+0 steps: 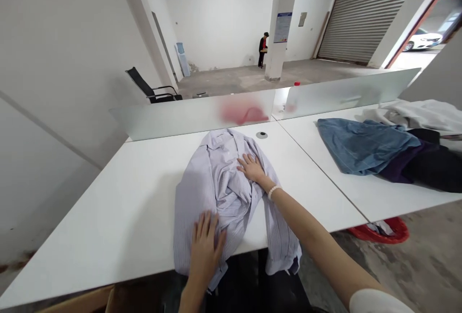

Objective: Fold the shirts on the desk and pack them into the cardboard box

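A pale striped long-sleeved shirt [224,193] lies on the white table [144,183], its collar toward the back divider. Wrinkles bunch across its middle, and its lower part and one sleeve hang over the table's front edge. My left hand [205,245] rests on the lower left of the shirt, fingers stretched out and slightly blurred. Higher up, on the right side of the shirt, my right hand [251,168] lies flat with its fingers spread. A white beaded bracelet circles the right wrist.
Blue denim [364,144] and dark clothes [433,159] are piled at the right, with white cloth [426,113] behind. A frosted divider [202,113] runs along the back. Under the table stands a red-lined bin [393,231]. A person [262,51] stands far off by a pillar.
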Motion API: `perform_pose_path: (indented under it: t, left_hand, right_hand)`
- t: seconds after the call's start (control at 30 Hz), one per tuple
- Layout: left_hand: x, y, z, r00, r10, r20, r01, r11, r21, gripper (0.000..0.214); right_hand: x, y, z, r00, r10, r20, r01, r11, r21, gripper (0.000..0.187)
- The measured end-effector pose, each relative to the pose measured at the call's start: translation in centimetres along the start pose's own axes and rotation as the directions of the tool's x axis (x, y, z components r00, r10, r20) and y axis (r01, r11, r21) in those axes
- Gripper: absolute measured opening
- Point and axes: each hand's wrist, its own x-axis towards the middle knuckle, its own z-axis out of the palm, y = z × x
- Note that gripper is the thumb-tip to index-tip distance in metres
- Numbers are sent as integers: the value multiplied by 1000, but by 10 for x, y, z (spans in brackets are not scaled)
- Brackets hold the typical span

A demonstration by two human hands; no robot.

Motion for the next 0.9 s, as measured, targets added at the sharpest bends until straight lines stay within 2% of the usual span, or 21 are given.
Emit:
perform_pose_path:
  t: [0.07, 0.13, 0.23, 0.3, 0.37, 0.43, 0.47, 0.57, 0.67, 0.7, 0.73, 0.77, 0.8, 0.87, 0.9]
  left_hand:
    - [-49, 9, -4, 998, -31, -57, 34, 999, 42, 61]
    - [-78, 15, -8, 991, -78, -105, 85, 994, 71, 64]
    - [-89, 14, -12, 986, -129, -109, 138, 988, 76, 55]
    - [-86, 7, -14, 988, -122, -97, 129, 989, 70, 49]
    - [-82, -1, -15, 991, -91, -99, 97, 994, 55, 45]
    - [-81, -8, -16, 992, -61, -109, 64, 998, 24, 44]
    - [-81, -11, -16, 992, -51, -116, 52, 999, 2, 44]
    - [-77, -15, -18, 989, -66, -134, 51, 993, -111, 40]
    - [-61, -25, -31, 976, -199, -85, 161, 931, -328, 34]
    - [-52, -32, -39, 955, -292, -54, 249, 887, -389, 32]
    - [-41, -40, -50, 916, -401, -29, 350, 831, -433, 31]
    - [-30, -50, -63, 849, -528, -25, 462, 764, -450, 30]
    - [-18, -61, -78, 763, -645, -49, 558, 695, -452, 30]
    - [3, -81, -108, 594, -787, -169, 648, 592, -479, 29]
    - [9, -90, -122, 525, -819, -233, 663, 565, -491, 30]
  right_hand:
    - [0, -2, -6, 998, 26, -56, -18, 990, 141, 39]
    - [-2, -3, -15, 990, 89, -112, -51, 952, 303, 36]
    - [-18, -4, -36, 949, 238, -205, -95, 840, 534, 45]
    - [-47, -1, -53, 917, 314, -245, -87, 758, 646, 46]
    - [-94, 6, -69, 896, 381, -229, -77, 640, 765, 41]
    - [-155, 18, -79, 859, 501, -101, -102, 361, 927, 33]
    - [-188, 24, -81, 828, 558, -50, -132, 282, 950, 32]
    - [-280, 37, -77, 661, 750, 16, -218, 170, 961, 33]
    - [-335, 32, -61, 582, 811, 63, -294, 137, 946, 36]
    - [-343, 27, -55, 569, 817, 87, -319, 122, 940, 38]
    - [-345, 20, -50, 568, 815, 112, -339, 108, 935, 40]
    - [-344, 12, -45, 581, 803, 132, -351, 101, 931, 42]
    - [-338, 4, -42, 611, 779, 143, -355, 108, 929, 45]
    - [-322, -10, -38, 691, 706, 158, -377, 164, 912, 43]
    - [-314, -15, -38, 719, 672, 176, -402, 196, 895, 39]
